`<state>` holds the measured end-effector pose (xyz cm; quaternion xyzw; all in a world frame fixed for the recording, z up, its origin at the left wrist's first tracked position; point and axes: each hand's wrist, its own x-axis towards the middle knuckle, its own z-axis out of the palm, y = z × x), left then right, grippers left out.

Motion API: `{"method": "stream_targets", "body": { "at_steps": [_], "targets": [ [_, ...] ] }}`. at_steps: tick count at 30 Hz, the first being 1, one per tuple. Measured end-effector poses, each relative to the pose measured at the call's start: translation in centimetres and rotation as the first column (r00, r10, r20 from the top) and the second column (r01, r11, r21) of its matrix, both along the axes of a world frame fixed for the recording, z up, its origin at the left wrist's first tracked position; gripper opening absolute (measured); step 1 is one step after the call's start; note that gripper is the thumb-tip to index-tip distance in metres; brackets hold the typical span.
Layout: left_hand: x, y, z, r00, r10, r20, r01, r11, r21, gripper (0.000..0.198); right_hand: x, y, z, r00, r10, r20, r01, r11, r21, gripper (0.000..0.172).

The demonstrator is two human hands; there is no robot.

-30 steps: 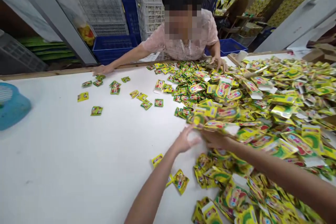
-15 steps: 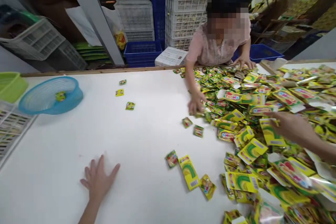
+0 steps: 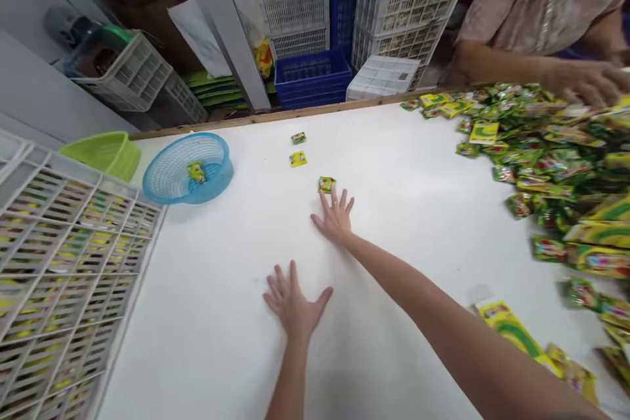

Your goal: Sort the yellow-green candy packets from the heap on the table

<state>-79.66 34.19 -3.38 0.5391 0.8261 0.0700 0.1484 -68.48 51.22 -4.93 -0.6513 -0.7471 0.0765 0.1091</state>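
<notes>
I see a blue basket [image 3: 164, 172] at upper left, a yellow-green packet [image 3: 195, 172] inside. Lower centre, the left hand [image 3: 296, 312] is spread wide, gripping nothing. Mid-frame, a small green packet [image 3: 325, 184] lies at the right hand [image 3: 336, 218], fingers splayed, empty. A packet heap [image 3: 556, 167] crowds the right.

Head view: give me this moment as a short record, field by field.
Left hand: fingers spread over white tabletop, nothing held
Right hand: fingers spread, at a green packet; contact unclear
Beyond right hand: yellow packet, then another small packet
Blue basket: one visible packet inside
White crate: picture's left edge, colourful contents show through
Pile: right side, packets and yellow boxes; co-worker's hand at far side
</notes>
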Motion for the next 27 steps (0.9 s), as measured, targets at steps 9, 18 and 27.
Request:
{"method": "stream_targets", "body": {
  "at_steps": [9, 18, 27],
  "targets": [
    [-0.8, -0.5, -2.7, 0.992, 0.009, 0.124, -0.001, 0.998, -0.058, 0.106, -8.1, 16.2, -0.8, 0.992, 0.074, 0.103, -0.093, 0.975, 0.202, 0.074],
    [0.0, -0.6, -2.4, 0.998, 0.047, 0.037, -0.050, 0.997, 0.061, 0.101, -8.6, 23.5, -2.6, 0.999, 0.026, -0.022, -0.025, 0.999, 0.020, 0.085],
    [-0.5, -0.5, -3.1, 0.999, 0.018, -0.027, -0.016, 0.997, 0.074, 0.104, 7.6, 5.8, -1.0, 0.980, 0.124, 0.153, -0.142, 0.983, 0.115, 0.063]
  ]
}}
